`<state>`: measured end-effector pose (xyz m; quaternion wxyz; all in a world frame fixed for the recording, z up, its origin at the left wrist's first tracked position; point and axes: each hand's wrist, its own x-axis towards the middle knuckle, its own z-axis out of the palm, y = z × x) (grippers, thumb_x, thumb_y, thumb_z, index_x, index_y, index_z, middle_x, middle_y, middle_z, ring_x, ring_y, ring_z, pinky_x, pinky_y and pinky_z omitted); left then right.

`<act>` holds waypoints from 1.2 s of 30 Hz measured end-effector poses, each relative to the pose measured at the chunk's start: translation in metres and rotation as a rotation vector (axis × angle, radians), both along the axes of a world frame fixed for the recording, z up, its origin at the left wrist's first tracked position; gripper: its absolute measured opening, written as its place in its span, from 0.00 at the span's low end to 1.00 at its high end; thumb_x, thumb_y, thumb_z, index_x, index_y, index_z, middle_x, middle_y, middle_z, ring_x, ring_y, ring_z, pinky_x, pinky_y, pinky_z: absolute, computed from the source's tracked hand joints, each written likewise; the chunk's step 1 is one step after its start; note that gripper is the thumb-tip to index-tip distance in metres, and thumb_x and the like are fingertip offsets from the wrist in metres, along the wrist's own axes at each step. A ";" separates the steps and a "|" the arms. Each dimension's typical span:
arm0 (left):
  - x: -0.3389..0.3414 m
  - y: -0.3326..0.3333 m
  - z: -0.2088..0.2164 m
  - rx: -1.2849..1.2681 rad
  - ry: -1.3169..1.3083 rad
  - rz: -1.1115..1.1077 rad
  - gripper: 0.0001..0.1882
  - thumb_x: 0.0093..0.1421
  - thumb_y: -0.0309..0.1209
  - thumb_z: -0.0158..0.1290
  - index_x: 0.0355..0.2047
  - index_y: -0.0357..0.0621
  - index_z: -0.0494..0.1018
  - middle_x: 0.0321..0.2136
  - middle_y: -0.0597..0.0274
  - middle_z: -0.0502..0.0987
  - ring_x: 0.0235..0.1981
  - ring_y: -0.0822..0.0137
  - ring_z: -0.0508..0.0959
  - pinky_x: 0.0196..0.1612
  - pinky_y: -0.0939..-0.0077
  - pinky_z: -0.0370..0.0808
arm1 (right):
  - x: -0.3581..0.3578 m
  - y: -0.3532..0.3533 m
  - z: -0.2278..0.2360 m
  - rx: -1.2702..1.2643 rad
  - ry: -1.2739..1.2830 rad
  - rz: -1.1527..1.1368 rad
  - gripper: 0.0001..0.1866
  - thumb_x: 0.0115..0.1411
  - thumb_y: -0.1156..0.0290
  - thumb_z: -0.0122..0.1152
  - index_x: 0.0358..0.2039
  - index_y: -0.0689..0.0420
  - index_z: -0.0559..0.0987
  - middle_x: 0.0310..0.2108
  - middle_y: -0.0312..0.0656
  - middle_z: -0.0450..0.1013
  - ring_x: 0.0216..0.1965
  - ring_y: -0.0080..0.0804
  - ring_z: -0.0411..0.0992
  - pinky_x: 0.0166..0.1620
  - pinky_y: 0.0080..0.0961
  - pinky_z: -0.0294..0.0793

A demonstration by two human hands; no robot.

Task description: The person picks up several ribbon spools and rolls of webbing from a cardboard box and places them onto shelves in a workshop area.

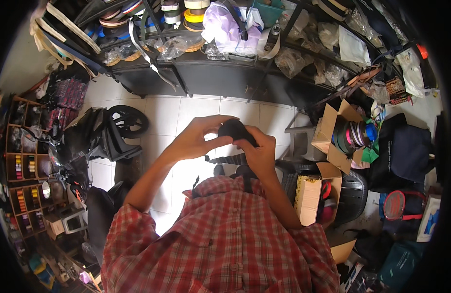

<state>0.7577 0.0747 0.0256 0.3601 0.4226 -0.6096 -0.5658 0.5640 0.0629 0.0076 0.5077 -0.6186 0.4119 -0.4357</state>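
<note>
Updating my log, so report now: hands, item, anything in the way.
Left hand and right hand both gripping. Black item held between them, exact kind unclear. Lower brown carton off to the right, apart from both hands.

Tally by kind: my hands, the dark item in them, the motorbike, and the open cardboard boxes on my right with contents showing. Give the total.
Hands: 2, left hand and right hand
Dark item: 1
Motorbike: 1
Open boxes: 2, upper box and lower box
Total: 6
</note>
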 end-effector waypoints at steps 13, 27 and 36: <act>0.014 0.028 -0.003 -0.502 -0.428 0.392 0.28 0.44 0.27 0.66 0.46 0.42 0.68 0.41 0.57 0.70 0.43 0.55 0.71 0.44 0.65 0.70 | 0.032 0.002 -0.011 0.074 0.015 0.129 0.23 0.53 0.74 0.67 0.49 0.65 0.73 0.32 0.44 0.77 0.33 0.26 0.76 0.36 0.22 0.74; 0.009 0.049 -0.021 -0.760 -0.382 0.771 0.28 0.37 0.21 0.69 0.38 0.42 0.67 0.37 0.54 0.70 0.38 0.55 0.71 0.40 0.66 0.70 | 0.057 0.016 0.009 -0.094 -0.101 0.232 0.26 0.53 0.79 0.64 0.54 0.62 0.70 0.38 0.49 0.77 0.39 0.29 0.77 0.41 0.23 0.76; 0.041 0.057 0.021 -0.732 -0.393 0.339 0.38 0.35 0.27 0.70 0.50 0.44 0.70 0.50 0.55 0.71 0.52 0.52 0.69 0.52 0.62 0.68 | 0.042 0.004 0.033 0.012 0.141 0.461 0.35 0.48 0.79 0.71 0.57 0.63 0.67 0.46 0.44 0.74 0.46 0.25 0.72 0.47 0.22 0.72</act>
